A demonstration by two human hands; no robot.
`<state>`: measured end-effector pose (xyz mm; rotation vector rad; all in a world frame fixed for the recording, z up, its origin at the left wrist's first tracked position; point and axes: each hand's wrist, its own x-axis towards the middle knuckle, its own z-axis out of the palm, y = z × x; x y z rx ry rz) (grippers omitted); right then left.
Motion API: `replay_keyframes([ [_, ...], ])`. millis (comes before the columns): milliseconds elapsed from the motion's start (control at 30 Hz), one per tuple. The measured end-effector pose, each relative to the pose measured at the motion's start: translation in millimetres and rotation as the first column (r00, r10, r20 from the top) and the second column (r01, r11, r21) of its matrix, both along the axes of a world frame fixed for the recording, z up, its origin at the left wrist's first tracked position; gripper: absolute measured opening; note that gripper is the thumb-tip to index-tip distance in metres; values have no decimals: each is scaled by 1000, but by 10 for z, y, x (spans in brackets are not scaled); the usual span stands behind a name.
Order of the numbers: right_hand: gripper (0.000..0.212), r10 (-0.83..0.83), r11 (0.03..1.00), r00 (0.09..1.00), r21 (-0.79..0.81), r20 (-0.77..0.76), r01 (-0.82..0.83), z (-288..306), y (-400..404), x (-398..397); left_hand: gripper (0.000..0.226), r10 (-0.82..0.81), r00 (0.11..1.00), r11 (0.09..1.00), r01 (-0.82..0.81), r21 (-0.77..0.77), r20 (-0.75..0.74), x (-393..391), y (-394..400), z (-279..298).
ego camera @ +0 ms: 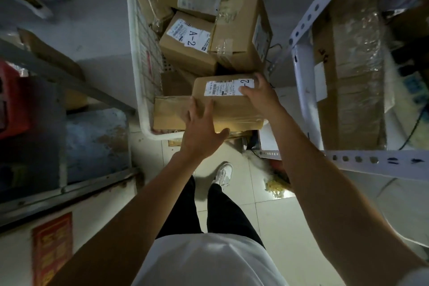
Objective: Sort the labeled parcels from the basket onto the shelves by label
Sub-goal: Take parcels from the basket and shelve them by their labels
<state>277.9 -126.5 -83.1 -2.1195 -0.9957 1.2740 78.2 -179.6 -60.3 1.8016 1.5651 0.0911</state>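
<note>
One white basket [141, 72]; at least six cardboard parcels in or over it, partly hidden; two labels reading "2" visible; two hands; two shelf frames

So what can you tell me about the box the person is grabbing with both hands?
The box is plain brown cardboard, flat and fairly long, with clear tape along its near edge. A white shipping label with a barcode sits on top; beside it a handwritten "-2" shows, the rest hidden by the right hand, which holds the far right corner. The left hand presses open against the near side. The box lies at the near end of the white basket, over other parcels.
</note>
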Motion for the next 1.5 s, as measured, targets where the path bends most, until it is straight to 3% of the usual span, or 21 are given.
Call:
replay_keyframes([
  [133, 75, 4, 1000, 995, -24, -95, -6, -47, 71, 147, 89, 53, 998, 998, -54, 26, 43, 28, -73, 17],
  [300, 68, 17, 999, 977, -26, -212, -23, -11, 5, 223, 79, 214, 956, 976, -218, -2, 203, -69, -26, 53],
  [433, 78, -92, 994, 948, 32, -303, 107, 31, -160, 94, 80, 244, 937, 965, -259, 28, 250, -228, 6, 108],
  [600, 92, -92, 990, 975, 85, -200, 110, 102, -347, -34, 105, 232, 936, 969, -245, 16, 266, -405, 2, 119],
  [733, 83, -63, 991, 996, 110, -61, 70, 177, -510, -33, 121, 178, 946, 981, -190, 22, 269, -423, 19, 89],
  [900, 81, -39, 995, 998, 93, 56, 33, 161, -824, -59, 138, 246, 923, 969, -237, -67, 297, -365, -38, 39],
  [967, 86, -16, 997, 997, 71, 80, 11, 187, -871, -32, 126, 248, 919, 969, -233, -84, 307, -359, -81, 13],
  [1067, 87, 53, 999, 990, 1, 132, -53, 212, -929, -41, 88, 247, 909, 968, -219, -118, 335, -282, -245, 3],
  [1133, 77, 74, 997, 994, -39, 81, -71, 217, -1008, -100, 80, 245, 888, 962, -173, -211, 389, -239, -389, 6],
  [1267, 76, 93, 996, 994, 22, -63, -92, 165, -1240, -232, 120, 157, 881, 924, 29, -381, 446, -286, -515, -66],
  [1433, 88, 59, 982, 958, 187, -282, -6, 145, -1526, -391, 132, 48, 922, 954, 71, -290, 384, -296, -388, -76],
  [1500, 101, 48, 982, 959, 190, -279, 7, 161, -1598, -434, 135, 24, 933, 952, 88, -293, 358, -316, -347, -60],
])
